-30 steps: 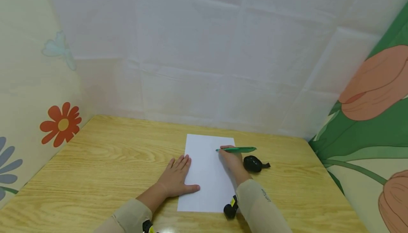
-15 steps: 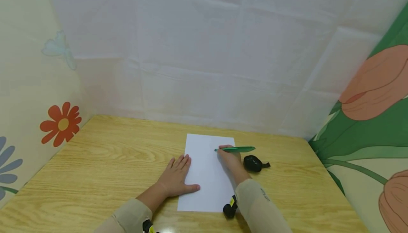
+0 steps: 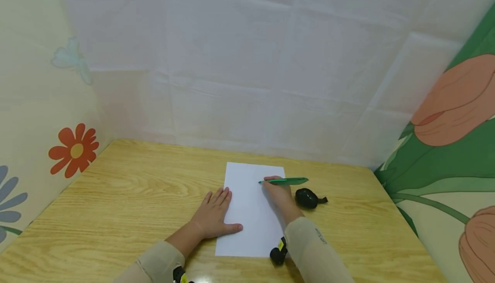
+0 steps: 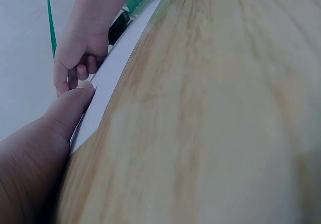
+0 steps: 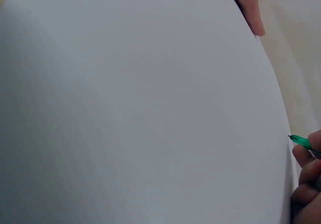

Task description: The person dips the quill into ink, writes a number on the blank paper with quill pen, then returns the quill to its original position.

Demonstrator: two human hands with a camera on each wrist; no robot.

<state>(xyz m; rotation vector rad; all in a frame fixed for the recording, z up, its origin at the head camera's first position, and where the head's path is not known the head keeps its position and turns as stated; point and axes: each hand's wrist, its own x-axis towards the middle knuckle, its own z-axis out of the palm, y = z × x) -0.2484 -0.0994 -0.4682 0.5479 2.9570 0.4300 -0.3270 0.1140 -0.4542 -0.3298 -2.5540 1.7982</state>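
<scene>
The left hand (image 3: 214,218) lies flat with its fingers straight and slightly spread, the thumb stretched out to the side. Beneath its thumb and along its index finger is the left edge of a white sheet of paper (image 3: 249,218); its other fingers reach forward over the wood-grain tabletop (image 3: 147,197). The sheet extends from under the left hand across to the right hand (image 3: 280,192), which rests over its right side, farther forward than the left hand. The right hand pinches a green pen (image 3: 291,181) near its tip, fingers curled. The pen's tip points left from the fingertips, over the sheet, and its barrel runs out to the right past the hand; whether the tip touches the paper I cannot tell. Just right of the right hand, apart from it, sits a glossy black rounded object (image 3: 307,198) with a short tab pointing away from the hand. Behind the right hand, at the beige sleeve cuff (image 3: 303,233), is a black rounded device (image 3: 277,256) with a yellow label. Well beyond both hands hangs a creased white cloth (image 3: 232,68); far left of the left hand is a printed red flower (image 3: 65,152)
</scene>
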